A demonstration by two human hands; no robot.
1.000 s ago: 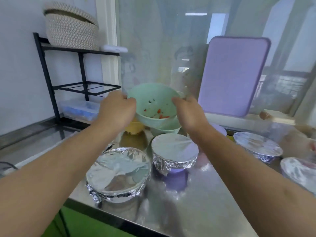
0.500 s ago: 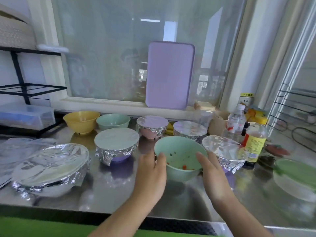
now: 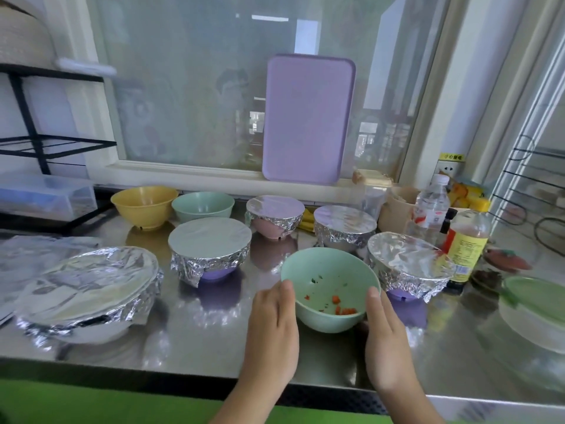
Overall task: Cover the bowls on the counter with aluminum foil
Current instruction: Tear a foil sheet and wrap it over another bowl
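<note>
A light green bowl (image 3: 330, 289) with a few orange and green food scraps stands uncovered on the steel counter (image 3: 214, 338), near the front edge. My left hand (image 3: 272, 328) touches its left side with straight fingers. My right hand (image 3: 385, 341) lies against its right side the same way. Several bowls wear foil: a large one (image 3: 88, 289) at the left, a purple one (image 3: 209, 249), a pink one (image 3: 275, 214), one behind (image 3: 344, 228) and a purple one (image 3: 406, 264) at the right. A yellow bowl (image 3: 143, 206) and a second green bowl (image 3: 201, 205) stand uncovered at the back. A loose foil sheet (image 3: 30, 252) lies far left.
A purple cutting board (image 3: 307, 117) leans on the window. A water bottle (image 3: 428, 209) and a sauce bottle (image 3: 467, 243) stand at the right, with a green-lidded container (image 3: 535, 307) in front. A black rack (image 3: 36, 142) and a clear box (image 3: 46, 197) are at the left.
The green bowl came down from in front of the window to the counter's front middle. Both hands now lie along its sides with straighter fingers.
</note>
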